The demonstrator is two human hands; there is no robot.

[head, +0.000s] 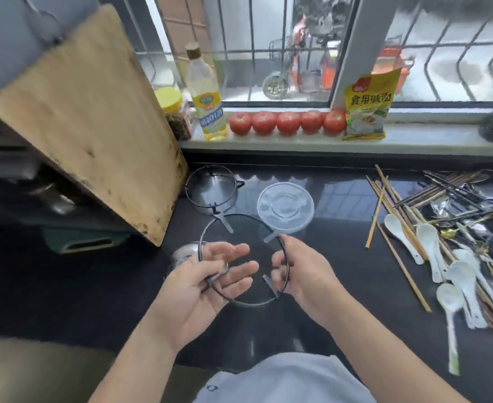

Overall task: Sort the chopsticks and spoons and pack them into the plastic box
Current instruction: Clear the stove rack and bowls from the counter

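Head view — what are the hands doing?
— Both hold a wire ring stand [241, 301]: left hand [210, 277] cradles it on relaxed fingers, right hand [297, 271] pinches its rim, probably clearing space.
— And the task things?
— Chopsticks [396, 207] and spoons [431, 245] lie heaped far right; the plastic box [285, 206] sits just beyond the ring.

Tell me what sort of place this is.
Most likely a home kitchen: a dark counter strewn with chopsticks and white spoons, a windowsill row of tomatoes beside a cooking oil bottle, and a wooden cutting board.
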